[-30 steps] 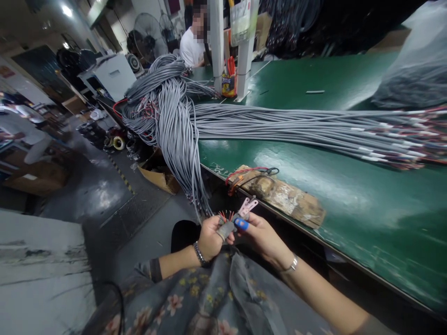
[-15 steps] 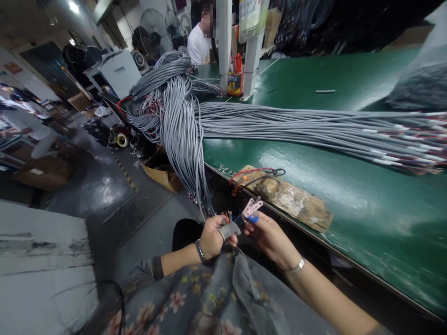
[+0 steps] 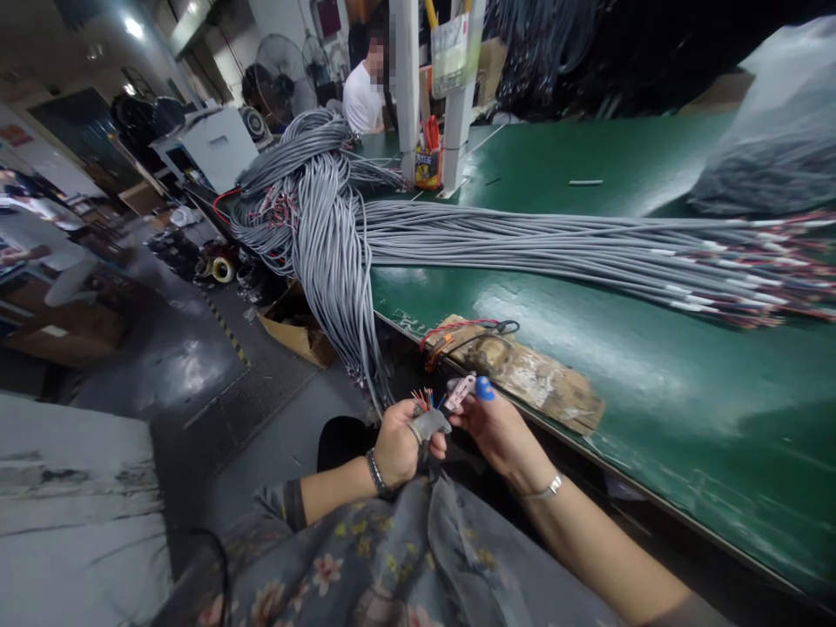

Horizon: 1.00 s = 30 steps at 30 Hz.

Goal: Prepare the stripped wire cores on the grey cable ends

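My left hand point(image 3: 398, 444) is closed around the end of a grey cable point(image 3: 428, 423) whose thin coloured wires point(image 3: 423, 400) fan out above my thumb. My right hand point(image 3: 495, 427) pinches a small pink tool point(image 3: 460, 391) close to those wires; a blue cap point(image 3: 484, 387) covers one fingertip. Both hands hover over my lap, just off the near edge of the green table point(image 3: 653, 383). A thick hank of grey cables point(image 3: 340, 261) hangs off the table edge right above my left hand.
Long grey cables point(image 3: 555, 239) lie across the table with stripped ends at the right. A worn cardboard pad point(image 3: 522, 370) with red and black leads sits at the table edge. A person in white point(image 3: 361, 91) sits at the far end. A plastic bag point(image 3: 771, 139) lies far right.
My right hand has turned slightly, lifting the blue-capped finger above the pink tool. The left hand keeps its hold on the cable end.
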### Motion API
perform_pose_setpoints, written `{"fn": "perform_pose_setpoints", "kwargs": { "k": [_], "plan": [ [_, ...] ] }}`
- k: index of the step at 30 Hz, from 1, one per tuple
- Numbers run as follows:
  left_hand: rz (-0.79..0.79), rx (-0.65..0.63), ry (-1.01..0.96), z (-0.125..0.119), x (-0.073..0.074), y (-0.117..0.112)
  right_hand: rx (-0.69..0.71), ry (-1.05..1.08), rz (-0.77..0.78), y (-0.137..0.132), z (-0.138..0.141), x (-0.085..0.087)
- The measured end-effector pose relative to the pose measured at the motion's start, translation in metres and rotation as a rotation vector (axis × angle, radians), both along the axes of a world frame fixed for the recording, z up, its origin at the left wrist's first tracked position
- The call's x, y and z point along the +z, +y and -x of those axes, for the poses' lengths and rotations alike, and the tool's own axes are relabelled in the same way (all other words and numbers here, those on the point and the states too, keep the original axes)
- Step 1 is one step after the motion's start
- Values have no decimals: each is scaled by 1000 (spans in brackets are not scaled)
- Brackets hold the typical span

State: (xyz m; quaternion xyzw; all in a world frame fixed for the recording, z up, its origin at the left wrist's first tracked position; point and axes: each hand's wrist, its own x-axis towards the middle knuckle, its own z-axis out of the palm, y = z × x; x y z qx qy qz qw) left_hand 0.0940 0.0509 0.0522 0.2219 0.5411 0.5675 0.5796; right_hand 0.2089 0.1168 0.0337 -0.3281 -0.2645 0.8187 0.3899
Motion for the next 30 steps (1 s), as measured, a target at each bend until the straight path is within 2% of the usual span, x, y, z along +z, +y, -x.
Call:
{"fn": "perform_pose_setpoints", "kwargs": {
  "k": [10, 15, 20, 24, 27, 30],
  "plan": [
    [46, -72, 38, -2, 0, 0, -28, 22, 1, -2, 1, 5],
    [32, -51, 56, 2, -3, -4, 30, 51, 4, 0, -1, 4],
    [-49, -22, 140, 11, -8, -12, 92, 83, 21, 2, -1, 5],
    [-105, 5, 266, 14, 2, -11, -7, 34, -11, 0, 2, 4],
    [-138, 0, 351, 13, 9, -8, -29, 4, -23, -3, 4, 3],
    [-167, -12, 425, 12, 11, -5, -33, -21, -31, -4, 4, 3]
  ]
}}
